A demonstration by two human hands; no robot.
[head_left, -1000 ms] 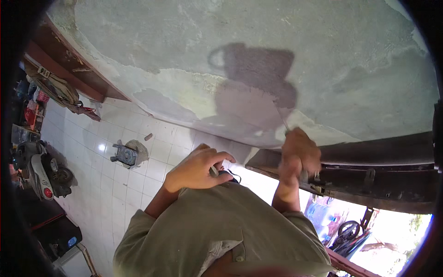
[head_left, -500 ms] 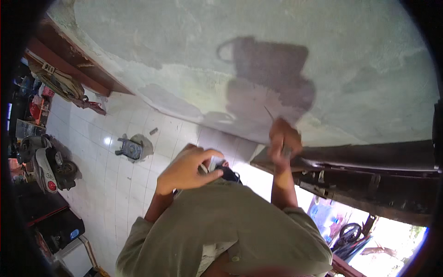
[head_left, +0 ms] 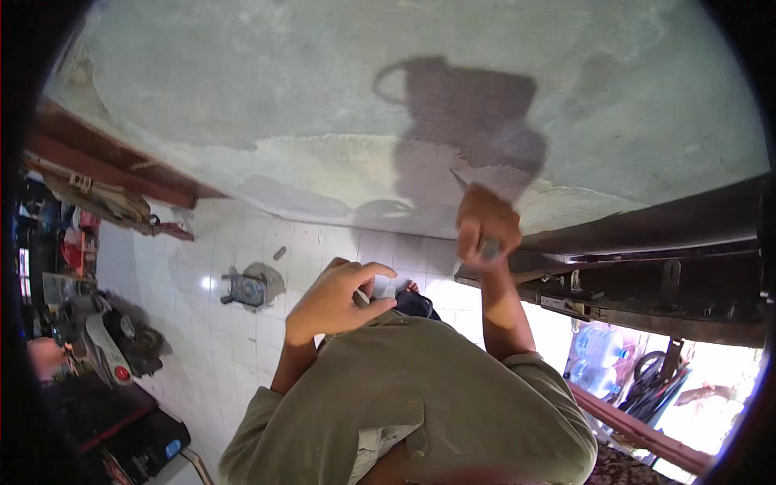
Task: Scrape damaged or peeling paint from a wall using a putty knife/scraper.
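Observation:
My right hand [head_left: 488,226] is closed around the handle of a thin-bladed hand tool [head_left: 489,249], its grey butt end toward me. The narrow blade sticks out past the knuckles, pointing up and left at the wall [head_left: 323,97]. Whether the tip touches the wall, I cannot tell. My left hand [head_left: 335,299] hovers in front of my chest, thumb and index finger curved and well apart. A pale sliver shows beside its palm, too small to make out. The wall is grey-green with uneven, lighter patches, and a dark shadow of my head and arm falls across it.
Below lies a white tiled floor [head_left: 234,339] with a small dark stool-like object [head_left: 246,288]. A scooter [head_left: 121,347] stands at left, near black furniture [head_left: 105,412]. A dark wooden frame [head_left: 622,291] runs along the right, with large blue water bottles [head_left: 598,356] beyond it.
My right hand has moved slightly up and left along the wall with the tool. The left hand has shifted a little rightward in view, its pose unchanged. The view has tilted slightly.

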